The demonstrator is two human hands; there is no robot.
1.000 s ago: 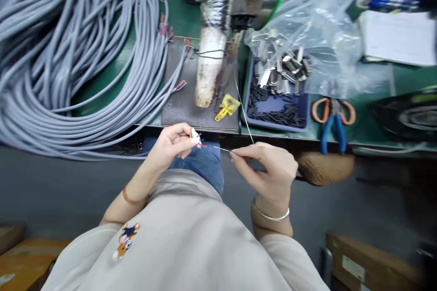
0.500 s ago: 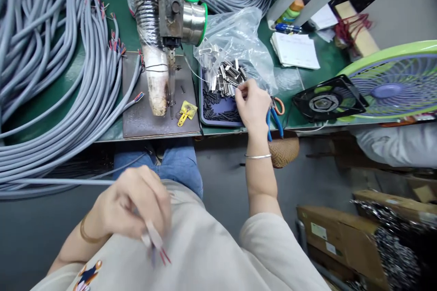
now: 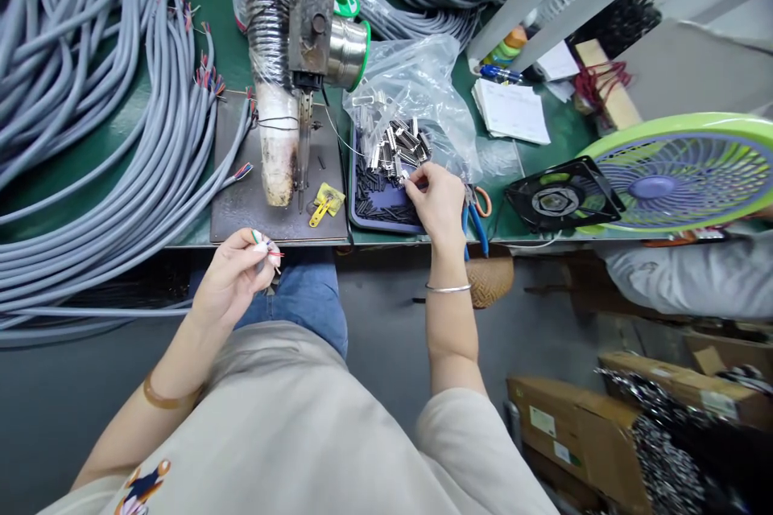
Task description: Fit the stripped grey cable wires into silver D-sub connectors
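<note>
In front of the bench edge, my left hand (image 3: 233,273) pinches a grey cable's end, with red and green wires (image 3: 274,253) poking out past the fingertips. My right hand (image 3: 440,201) reaches over the front right of a purple tray (image 3: 386,224). Its thumb and forefinger close on a small metal connector (image 3: 401,174) at the edge of the pile. Silvery connectors (image 3: 395,143) lie heaped in the tray, partly inside a clear plastic bag (image 3: 423,68). Short black tubes (image 3: 386,212) are scattered below them.
A soldering iron (image 3: 304,145) points down beside a wrapped hose (image 3: 278,153), with a solder spool (image 3: 349,52) behind. Grey cables (image 3: 175,137) fill the left. A yellow clip (image 3: 326,205) lies on the brown board. Blue-handled pliers (image 3: 477,225) and a fan (image 3: 658,185) are right.
My left hand has risen from near my lap toward the bench edge, turning the wire ends. My right hand has shifted slightly along the connector pile and now pinches one. The view has tilted a little.
</note>
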